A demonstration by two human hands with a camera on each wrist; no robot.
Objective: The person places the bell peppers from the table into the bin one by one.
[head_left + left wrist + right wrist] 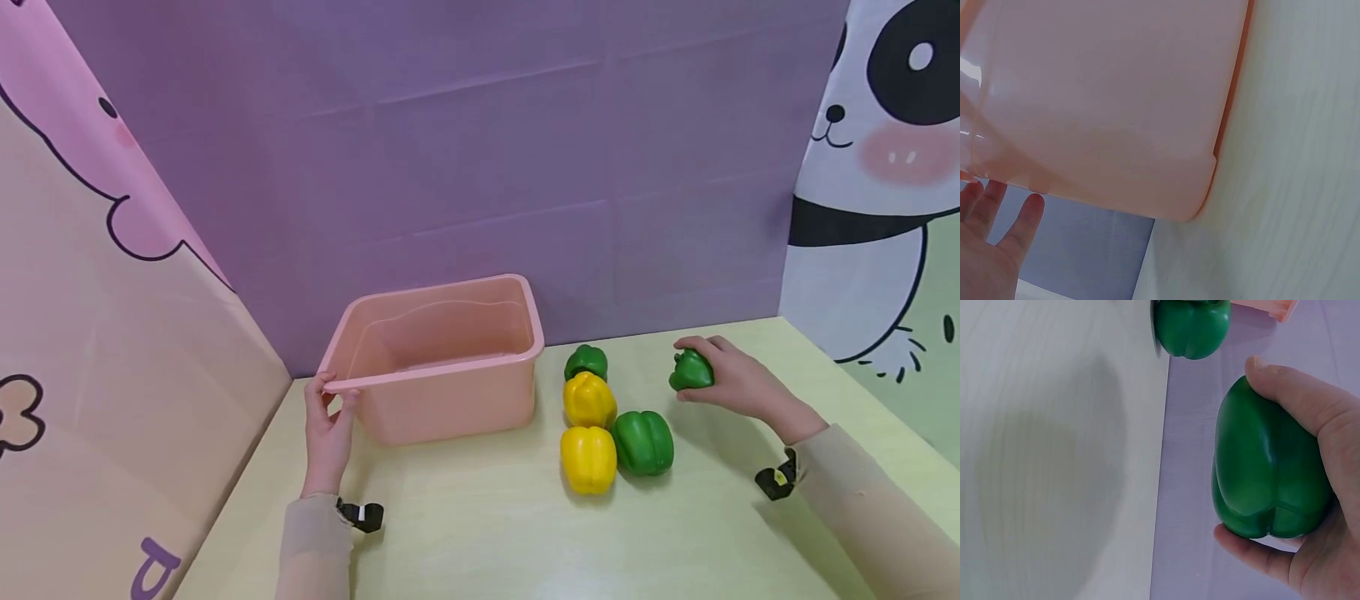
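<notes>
In the head view my left hand [327, 442] holds the front left corner of a pink plastic bin [450, 400], fingers and thumb at its rim. The left wrist view shows the bin's wall [1110, 112] close up, with fingers [1022, 222] at its edge. My right hand [742, 383] grips a green bell pepper [692, 371] between thumb and fingers, above the table's right side. This pepper [1272, 462] appears large in the right wrist view. Left of it stand two yellow bell peppers [588, 460] and two more green bell peppers [643, 443], clustered together.
The pale wooden table [465, 533] meets a purple backdrop [450, 167] just behind the bin. A cartoon-printed panel [135, 350] borders the left side, and a panda-printed panel [862, 275] the right. The bin's visible interior holds nothing.
</notes>
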